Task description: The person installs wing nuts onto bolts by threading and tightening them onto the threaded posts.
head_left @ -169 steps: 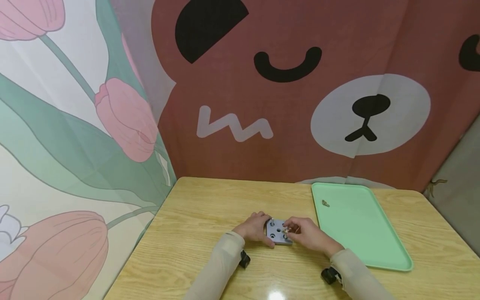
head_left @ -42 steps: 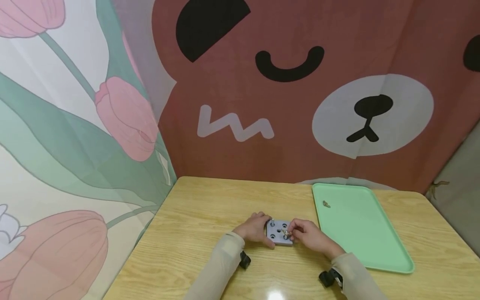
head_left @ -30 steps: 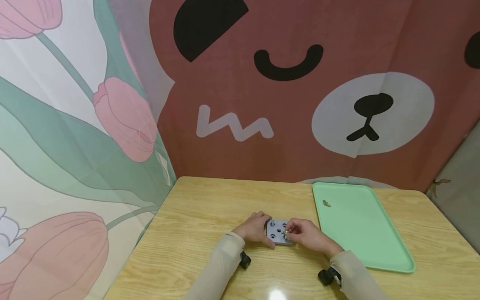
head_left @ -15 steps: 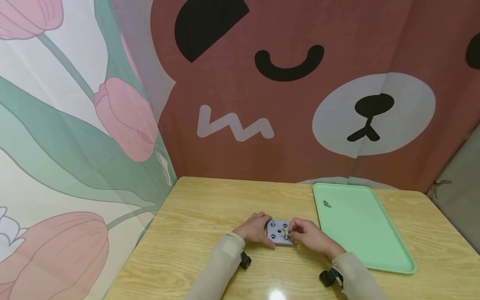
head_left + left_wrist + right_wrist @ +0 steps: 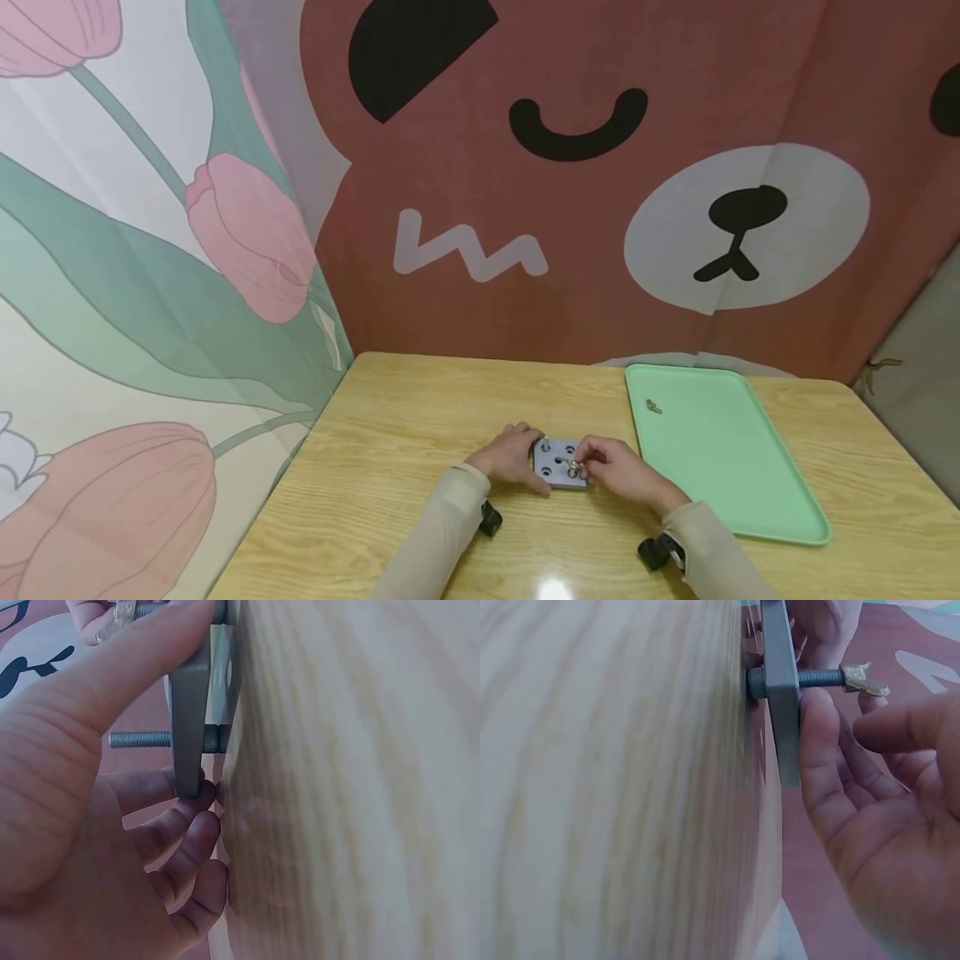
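Observation:
A grey metal plate (image 5: 561, 481) with several holes stands slightly raised above the table, on the heads of bolts that pass up through it. My left hand (image 5: 510, 456) grips its left side, thumb at the near edge and fingers at the far one. In the left wrist view a threaded bolt (image 5: 141, 739) sticks up bare. Another bolt (image 5: 821, 679) carries a brass wing nut (image 5: 855, 679) near its tip. My right hand (image 5: 900, 795) has its curled fingers at this wing nut, one fingertip touching a wing. The head view partly hides the nut behind the fingers.
A light green tray (image 5: 735, 467) lies to the right on the wooden table (image 5: 420, 400). Near its upper left corner is a small brass piece (image 5: 654, 407), like another wing nut. A printed cloth (image 5: 465, 317) hangs behind the table's back edge.
The right fingers shift back and forth around the wing nut, whose wings show at differing angles. The left hand and the plate stay in place.

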`<state>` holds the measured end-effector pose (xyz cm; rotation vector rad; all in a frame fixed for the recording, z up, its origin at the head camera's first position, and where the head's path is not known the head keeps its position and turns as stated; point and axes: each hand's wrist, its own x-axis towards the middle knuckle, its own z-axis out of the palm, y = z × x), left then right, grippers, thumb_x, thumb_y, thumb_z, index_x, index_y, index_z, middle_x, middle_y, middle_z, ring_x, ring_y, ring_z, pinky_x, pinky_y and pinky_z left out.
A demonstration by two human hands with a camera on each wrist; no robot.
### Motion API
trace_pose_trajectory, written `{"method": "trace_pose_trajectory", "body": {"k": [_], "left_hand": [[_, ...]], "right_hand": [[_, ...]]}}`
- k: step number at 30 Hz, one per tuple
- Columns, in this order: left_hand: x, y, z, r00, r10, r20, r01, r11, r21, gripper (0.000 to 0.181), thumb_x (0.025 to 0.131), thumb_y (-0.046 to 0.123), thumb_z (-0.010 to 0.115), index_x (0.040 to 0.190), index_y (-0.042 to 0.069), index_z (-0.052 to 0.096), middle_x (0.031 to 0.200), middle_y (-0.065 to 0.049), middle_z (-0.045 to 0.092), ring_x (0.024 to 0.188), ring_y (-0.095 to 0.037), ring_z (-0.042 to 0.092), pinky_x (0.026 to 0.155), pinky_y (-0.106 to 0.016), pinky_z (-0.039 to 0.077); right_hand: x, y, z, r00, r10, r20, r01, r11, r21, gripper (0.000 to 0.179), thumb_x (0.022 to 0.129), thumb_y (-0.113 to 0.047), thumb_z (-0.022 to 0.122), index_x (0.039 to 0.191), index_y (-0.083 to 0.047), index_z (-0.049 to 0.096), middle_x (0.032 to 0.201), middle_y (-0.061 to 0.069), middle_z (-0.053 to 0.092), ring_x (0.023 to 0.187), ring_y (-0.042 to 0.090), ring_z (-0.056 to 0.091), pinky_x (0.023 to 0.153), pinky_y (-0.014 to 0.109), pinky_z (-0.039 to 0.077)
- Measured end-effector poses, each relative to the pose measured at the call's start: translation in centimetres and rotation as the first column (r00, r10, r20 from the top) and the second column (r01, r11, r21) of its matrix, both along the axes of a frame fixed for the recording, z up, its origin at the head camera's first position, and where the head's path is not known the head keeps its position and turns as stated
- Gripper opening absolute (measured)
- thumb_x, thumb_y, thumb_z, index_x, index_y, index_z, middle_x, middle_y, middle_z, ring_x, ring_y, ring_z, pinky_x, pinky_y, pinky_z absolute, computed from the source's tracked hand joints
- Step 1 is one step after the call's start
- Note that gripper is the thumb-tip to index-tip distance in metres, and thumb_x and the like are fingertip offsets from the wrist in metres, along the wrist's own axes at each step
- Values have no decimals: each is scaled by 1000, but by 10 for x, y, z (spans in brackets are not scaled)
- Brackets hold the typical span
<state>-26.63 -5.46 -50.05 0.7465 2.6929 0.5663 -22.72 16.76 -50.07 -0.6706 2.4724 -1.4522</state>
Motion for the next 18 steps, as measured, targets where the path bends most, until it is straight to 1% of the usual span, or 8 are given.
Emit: {"method": "trace_pose_trajectory", "body": {"k": [1, 3, 5, 9, 11, 12, 15, 18], "left_hand": [[0, 0, 0, 1000, 1, 0, -1, 1000, 2, 87, 64, 50, 84, 135, 14, 50, 121, 4, 48, 99, -11, 41, 82, -23, 39], [-1, 0, 0, 1000, -2, -6, 2, 1000, -3, 87, 64, 51, 84, 135, 14, 49, 122, 3, 48, 100, -11, 41, 82, -23, 39], [-1, 0, -1, 1000, -4, -11, 4, 1000, -7, 87, 64, 51, 83, 135, 14, 49, 123, 3, 48, 100, -11, 41, 82, -23, 39], [0, 0, -1, 1000, -4, -7, 4, 1000, -9, 87, 64, 51, 83, 135, 14, 49, 123, 3, 48, 100, -11, 41, 82, -24, 39], [0, -1, -1, 1000, -4, -3, 4, 1000, -7, 87, 65, 51, 83, 135, 14, 49, 123, 3, 48, 100, -11, 41, 82, -24, 39], [0, -2, -1, 1000, -5, -3, 5, 1000, -4, 87, 65, 51, 83, 135, 14, 49, 123, 3, 48, 100, -11, 40, 82, -24, 39], [0, -2, -1, 1000, -12, -8, 12, 1000, 0, 86, 65, 51, 83, 136, 14, 49, 121, 3, 48, 97, -11, 40, 80, -23, 39], [-1, -3, -1, 1000, -16, -13, 16, 1000, 6, 86, 65, 50, 83, 135, 14, 49, 120, 3, 48, 96, -11, 40, 78, -23, 38]], "right_hand": [[0, 0, 0, 1000, -2, 7, 3, 1000, -9, 12, 93, 7, 47, 91, 0, 57, 81, 10, 59, 71, 17, 54, 59, 25, 44], [0, 0, 1, 1000, -15, 8, 15, 1000, -5, 9, 95, 5, 47, 92, 1, 56, 82, 10, 58, 71, 17, 54, 59, 25, 45], [0, -1, 1, 1000, -25, 8, 25, 1000, 7, 7, 95, 3, 50, 99, 0, 56, 86, 10, 58, 72, 16, 54, 59, 25, 46], [-2, -1, -1, 999, -13, 37, 14, 1000, -5, 25, 93, 1, 54, 118, -1, 54, 93, 12, 59, 74, 19, 55, 60, 28, 47], [-3, -1, -1, 999, 3, 42, -3, 1000, -5, 28, 93, -2, 56, 121, -2, 56, 94, 11, 59, 76, 20, 55, 61, 29, 47], [-4, -1, -1, 1000, 10, 28, -10, 1000, 15, 27, 93, -3, 58, 119, -3, 58, 94, 9, 60, 76, 19, 55, 62, 29, 46], [-4, -1, -1, 1000, 19, -15, -18, 998, 61, 16, 91, -8, 62, 107, -7, 64, 92, 4, 60, 77, 16, 54, 63, 27, 45], [-5, -1, -3, 999, 17, -37, -14, 997, 77, 7, 89, -9, 65, 96, -8, 63, 88, 2, 60, 76, 14, 54, 63, 26, 44]]}}
